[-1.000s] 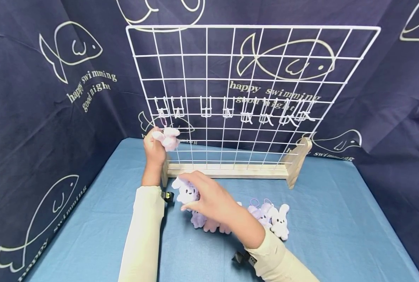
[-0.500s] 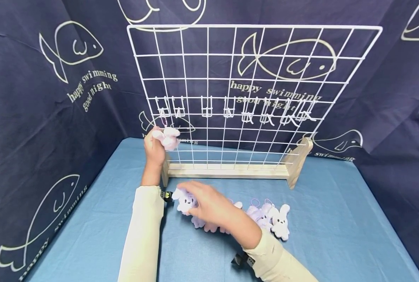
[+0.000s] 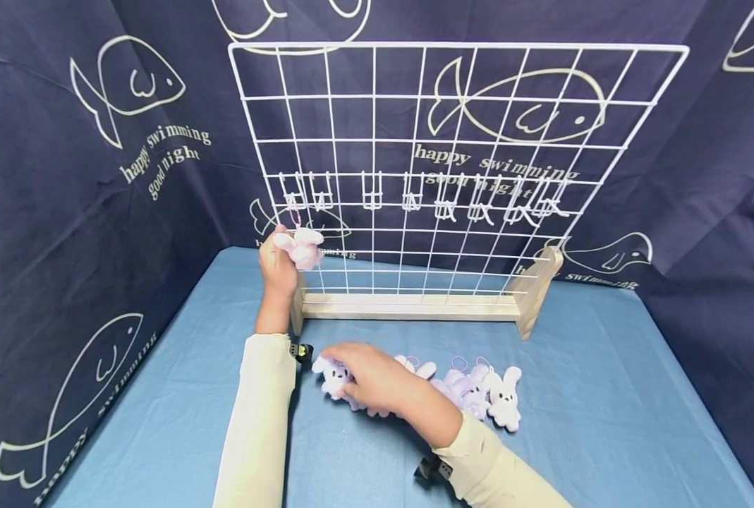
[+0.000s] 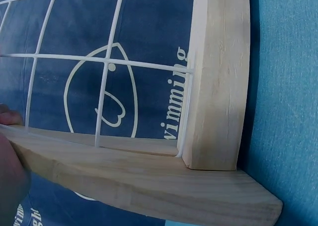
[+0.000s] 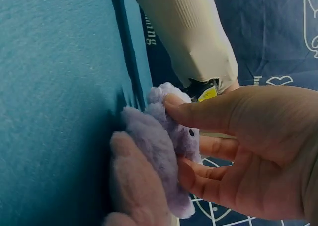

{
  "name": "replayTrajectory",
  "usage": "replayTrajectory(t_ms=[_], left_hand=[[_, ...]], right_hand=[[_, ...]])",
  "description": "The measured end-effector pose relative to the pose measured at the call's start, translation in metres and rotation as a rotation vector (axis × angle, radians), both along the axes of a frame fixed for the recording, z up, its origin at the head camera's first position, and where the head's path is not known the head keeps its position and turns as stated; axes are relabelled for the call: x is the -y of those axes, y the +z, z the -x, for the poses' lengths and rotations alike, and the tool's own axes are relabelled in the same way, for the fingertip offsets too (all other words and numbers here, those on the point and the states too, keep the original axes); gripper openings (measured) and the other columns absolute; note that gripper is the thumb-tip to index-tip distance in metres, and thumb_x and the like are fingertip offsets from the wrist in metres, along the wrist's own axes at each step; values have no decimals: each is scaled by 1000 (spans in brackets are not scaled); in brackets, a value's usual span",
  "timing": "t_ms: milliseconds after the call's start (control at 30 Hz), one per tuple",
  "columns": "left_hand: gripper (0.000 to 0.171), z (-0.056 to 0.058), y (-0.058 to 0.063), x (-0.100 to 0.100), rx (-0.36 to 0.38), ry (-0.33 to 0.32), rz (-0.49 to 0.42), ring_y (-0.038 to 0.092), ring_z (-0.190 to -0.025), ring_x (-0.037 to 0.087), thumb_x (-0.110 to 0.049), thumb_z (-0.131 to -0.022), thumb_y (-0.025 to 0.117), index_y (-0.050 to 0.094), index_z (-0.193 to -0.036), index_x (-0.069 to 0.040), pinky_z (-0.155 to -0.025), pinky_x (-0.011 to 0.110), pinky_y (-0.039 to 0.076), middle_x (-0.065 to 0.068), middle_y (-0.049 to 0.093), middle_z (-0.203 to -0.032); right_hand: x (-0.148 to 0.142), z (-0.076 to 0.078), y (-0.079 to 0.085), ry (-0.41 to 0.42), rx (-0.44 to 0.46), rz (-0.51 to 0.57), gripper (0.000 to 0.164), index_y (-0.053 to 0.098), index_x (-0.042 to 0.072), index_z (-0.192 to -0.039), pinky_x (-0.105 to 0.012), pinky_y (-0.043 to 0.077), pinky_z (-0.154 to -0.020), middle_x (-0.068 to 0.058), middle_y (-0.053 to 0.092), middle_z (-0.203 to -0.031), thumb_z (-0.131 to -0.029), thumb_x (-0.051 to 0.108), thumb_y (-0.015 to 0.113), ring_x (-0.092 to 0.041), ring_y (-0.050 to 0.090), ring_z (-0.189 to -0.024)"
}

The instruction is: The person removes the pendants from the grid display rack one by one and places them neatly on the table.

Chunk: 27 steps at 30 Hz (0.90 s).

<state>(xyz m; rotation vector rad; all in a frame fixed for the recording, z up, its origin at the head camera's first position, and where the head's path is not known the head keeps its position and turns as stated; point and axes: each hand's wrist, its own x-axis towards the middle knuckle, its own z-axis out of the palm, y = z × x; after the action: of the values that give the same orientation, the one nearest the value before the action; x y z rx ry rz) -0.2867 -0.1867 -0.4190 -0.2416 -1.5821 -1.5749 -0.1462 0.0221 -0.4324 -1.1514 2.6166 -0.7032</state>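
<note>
My right hand [image 3: 379,374] pinches a pale purple bunny plush keychain [image 3: 333,377] at the left end of a row of bunnies on the blue table. In the right wrist view, thumb and fingers hold this bunny [image 5: 166,94] against another purple bunny [image 5: 154,146], with a pink one [image 5: 134,186] beside that. My left hand [image 3: 278,264] grips the left wooden end piece [image 4: 149,186] of the white wire grid rack [image 3: 397,141]. A pink bunny plush [image 3: 303,252] hangs by its cord from the leftmost hook, just in front of that hand.
Several white hooks [image 3: 411,203] line the grid. Past my right hand lie more purple bunnies [image 3: 472,391] and a white bunny [image 3: 503,397]. The rack's right wooden foot [image 3: 537,293] stands on the table. Dark blue fish-print cloth [image 3: 142,176] walls the sides and back.
My right hand has lowered the pale purple bunny from above the table down to the left end of the row. The left hand has kept its place on the rack.
</note>
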Motion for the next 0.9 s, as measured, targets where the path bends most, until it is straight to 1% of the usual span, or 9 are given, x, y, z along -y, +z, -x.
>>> replayTrajectory(t_ms=[100, 200, 300, 400, 467, 567, 733, 800, 900], left_hand=[[40, 0, 0, 0, 1, -8, -24, 48, -65, -5, -48, -106, 57, 60, -74, -25, -66, 15, 38, -24, 55, -69], [43, 0, -2, -1, 3, -4, -42, 51, -67, -6, -48, -103, 60, 67, -78, -13, -68, 14, 41, -26, 58, -71], [57, -1, -3, -2, 3, -37, -78, 58, -69, -9, -60, -97, 68, 70, -87, -4, -68, 11, 47, -25, 64, -74], [73, 0, -2, -3, -14, -121, -127, 67, -67, -7, -78, -81, 72, 71, -92, -6, -64, 11, 53, -21, 72, -77], [74, 0, -2, -4, -23, -151, -143, 70, -66, -4, -83, -74, 71, 70, -92, -11, -62, 12, 55, -19, 74, -78], [81, 0, -1, -4, -18, -115, -135, 67, -66, -7, -84, -74, 70, 70, -90, -5, -61, 11, 53, -21, 72, -77], [112, -3, -1, -7, 19, -43, -112, 63, -73, -7, -87, -76, 69, 63, -102, 22, -66, 10, 51, -21, 67, -83], [101, -3, -2, -7, 23, -32, -99, 64, -78, -5, -74, -87, 71, 62, -106, 24, -71, 10, 52, -20, 66, -87], [55, -2, 0, -7, 31, 25, -65, 59, -82, -4, -33, -97, 67, 65, -99, 22, -79, 10, 49, -19, 61, -87]], right_hand=[[3, 0, -3, 6, -23, -15, 56, 62, 9, -142, -39, 50, -115, -8, 68, -141, -89, 6, 81, -23, 64, -131], [6, -1, -8, 9, -65, -47, 54, 66, 9, -138, -38, 52, -111, -7, 71, -137, -87, 10, 85, -24, 66, -126], [8, -1, -12, 2, -98, -79, 54, 68, 10, -135, -38, 53, -107, -6, 72, -135, -85, 15, 88, -26, 67, -124], [10, -3, -14, -16, -111, -98, 56, 68, 12, -135, -38, 54, -103, -5, 71, -135, -84, 17, 89, -27, 67, -122], [11, -4, -14, -24, -116, -108, 56, 68, 13, -135, -38, 54, -103, -5, 71, -134, -84, 19, 90, -26, 66, -122], [12, -4, -13, -27, -124, -126, 57, 67, 15, -135, -37, 55, -101, -4, 70, -132, -83, 20, 90, -25, 66, -120], [11, -2, -11, -26, -83, -127, 51, 69, 17, -131, -32, 55, -92, -4, 67, -125, -84, 21, 89, -20, 64, -111], [9, -1, -9, -22, -59, -112, 48, 71, 17, -128, -31, 55, -92, -5, 64, -126, -84, 21, 89, -19, 63, -110], [7, 0, -7, -19, -29, -97, 46, 71, 17, -129, -31, 54, -96, -10, 59, -137, -86, 22, 88, -21, 64, -113]])
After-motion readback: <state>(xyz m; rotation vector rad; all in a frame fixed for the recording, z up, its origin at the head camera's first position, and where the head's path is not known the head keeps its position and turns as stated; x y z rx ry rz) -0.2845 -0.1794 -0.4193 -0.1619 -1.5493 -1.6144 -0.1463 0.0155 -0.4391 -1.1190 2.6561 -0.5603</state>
